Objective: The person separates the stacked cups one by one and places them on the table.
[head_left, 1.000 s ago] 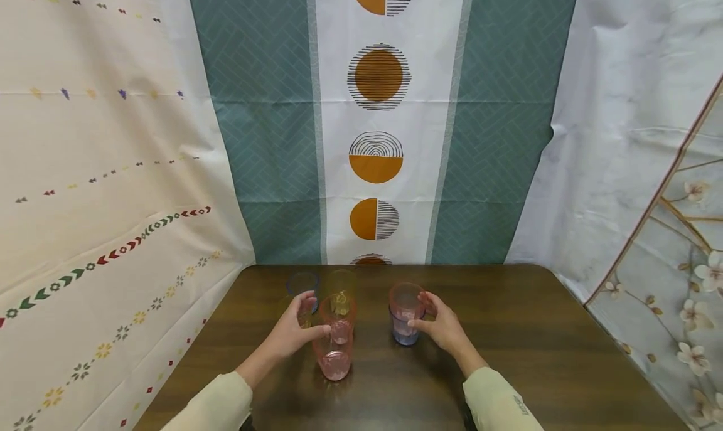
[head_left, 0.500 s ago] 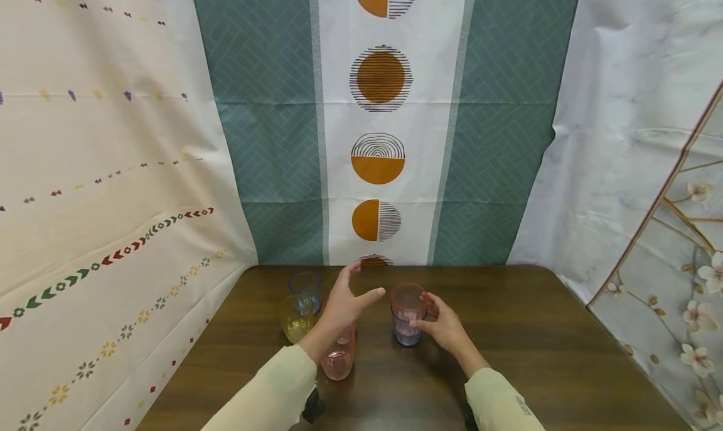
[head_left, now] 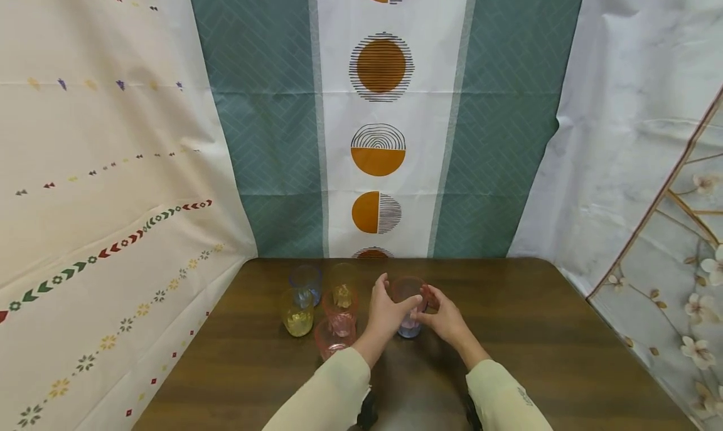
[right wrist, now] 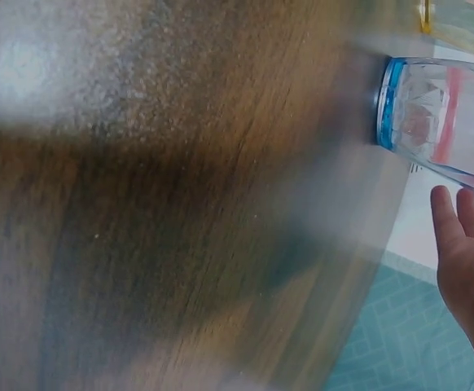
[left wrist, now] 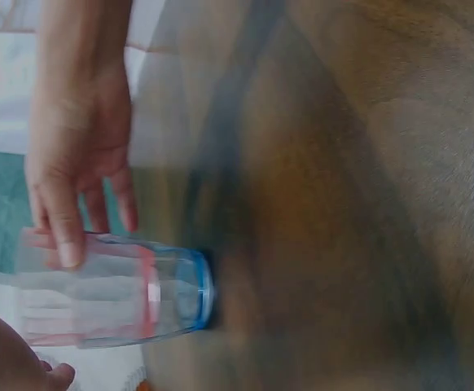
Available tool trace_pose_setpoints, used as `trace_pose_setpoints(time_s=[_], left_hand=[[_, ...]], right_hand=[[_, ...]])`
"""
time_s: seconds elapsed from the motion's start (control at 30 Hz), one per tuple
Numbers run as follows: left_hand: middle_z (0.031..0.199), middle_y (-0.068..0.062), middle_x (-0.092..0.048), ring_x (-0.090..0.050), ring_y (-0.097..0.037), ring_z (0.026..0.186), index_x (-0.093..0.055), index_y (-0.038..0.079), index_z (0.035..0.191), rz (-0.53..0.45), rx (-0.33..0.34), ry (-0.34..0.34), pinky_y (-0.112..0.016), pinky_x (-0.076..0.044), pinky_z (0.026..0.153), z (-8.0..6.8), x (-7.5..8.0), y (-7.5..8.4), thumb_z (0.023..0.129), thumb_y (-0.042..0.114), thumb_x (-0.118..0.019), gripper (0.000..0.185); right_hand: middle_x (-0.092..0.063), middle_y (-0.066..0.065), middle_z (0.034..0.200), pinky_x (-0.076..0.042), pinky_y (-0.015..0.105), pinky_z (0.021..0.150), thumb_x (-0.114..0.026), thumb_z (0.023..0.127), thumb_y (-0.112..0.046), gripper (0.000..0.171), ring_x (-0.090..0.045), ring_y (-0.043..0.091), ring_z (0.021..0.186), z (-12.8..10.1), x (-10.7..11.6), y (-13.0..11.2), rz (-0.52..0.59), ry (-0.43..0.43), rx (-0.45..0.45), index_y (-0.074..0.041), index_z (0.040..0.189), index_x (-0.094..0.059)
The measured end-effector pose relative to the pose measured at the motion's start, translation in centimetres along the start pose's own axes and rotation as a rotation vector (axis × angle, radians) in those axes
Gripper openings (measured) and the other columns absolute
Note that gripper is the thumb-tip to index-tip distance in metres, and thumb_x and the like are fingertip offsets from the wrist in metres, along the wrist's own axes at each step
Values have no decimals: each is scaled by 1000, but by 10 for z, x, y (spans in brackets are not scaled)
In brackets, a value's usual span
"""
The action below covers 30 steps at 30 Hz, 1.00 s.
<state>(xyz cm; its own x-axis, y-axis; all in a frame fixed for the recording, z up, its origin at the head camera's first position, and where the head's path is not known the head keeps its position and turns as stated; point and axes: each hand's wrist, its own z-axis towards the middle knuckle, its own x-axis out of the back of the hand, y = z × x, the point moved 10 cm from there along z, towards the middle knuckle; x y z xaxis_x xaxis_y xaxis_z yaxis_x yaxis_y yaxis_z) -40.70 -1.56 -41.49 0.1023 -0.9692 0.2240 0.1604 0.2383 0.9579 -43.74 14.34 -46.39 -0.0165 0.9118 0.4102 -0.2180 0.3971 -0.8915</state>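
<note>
No word, number or brand can be read; a small dark mark on the right sleeve [head_left: 522, 397], behind the fingers, is too blurred.

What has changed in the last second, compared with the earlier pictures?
The left hand let go of the pink cup stack and swung right, across to the pink-in-blue stacked cups; its fingers now reach that stack's left side. The right hand stayed at that stack's right side. The yellow cup and blue cup kept their places on the table.

Cup cluster [head_left: 322, 305] crowds the left; the table [head_left: 536, 343] lies open rightward.
</note>
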Motion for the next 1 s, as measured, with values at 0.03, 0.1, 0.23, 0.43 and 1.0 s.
trace_pose_setpoints(time_s=[0.03,0.1,0.23,0.43,1.0], left_hand=[[146,-23,-40,-41,-41,133,-29,1,151,1,3,0,-55,-40,105,0,-2,-3,80,31,-83,94],[146,-24,-40,-42,-41,133,-29,0,151,3,3,-1,-55,-40,105,0,-3,-8,80,31,-84,96],[145,-25,-40,-42,-42,132,-29,-2,151,26,-10,-15,-56,-40,105,3,-3,-15,78,31,-85,98],[145,-24,-43,-45,-40,130,-31,-3,150,103,-22,-67,-54,-40,105,12,-6,-18,77,28,-86,96],[137,-21,-53,-53,-35,123,-38,-5,145,129,-40,-126,-49,-43,104,24,-17,-24,76,21,-88,89]], right_hand=[[-48,20,147,-44,50,103,-82,82,-15,80,-48,40,131,1,0,-1,5,0,5,0,148,-40],[-47,20,147,-43,50,104,-82,82,-14,80,-48,40,131,2,-1,-2,8,-11,17,1,149,-39],[-47,22,147,-41,52,105,-83,81,-14,83,-47,42,131,1,-3,-3,4,-27,14,3,148,-38],[-50,20,144,-41,54,105,-85,80,-21,82,-49,40,129,3,-4,7,-29,-52,-23,2,146,-43],[-60,18,132,-47,50,99,-86,78,-18,74,-56,37,123,2,-7,13,35,-47,-18,-1,141,-50]])
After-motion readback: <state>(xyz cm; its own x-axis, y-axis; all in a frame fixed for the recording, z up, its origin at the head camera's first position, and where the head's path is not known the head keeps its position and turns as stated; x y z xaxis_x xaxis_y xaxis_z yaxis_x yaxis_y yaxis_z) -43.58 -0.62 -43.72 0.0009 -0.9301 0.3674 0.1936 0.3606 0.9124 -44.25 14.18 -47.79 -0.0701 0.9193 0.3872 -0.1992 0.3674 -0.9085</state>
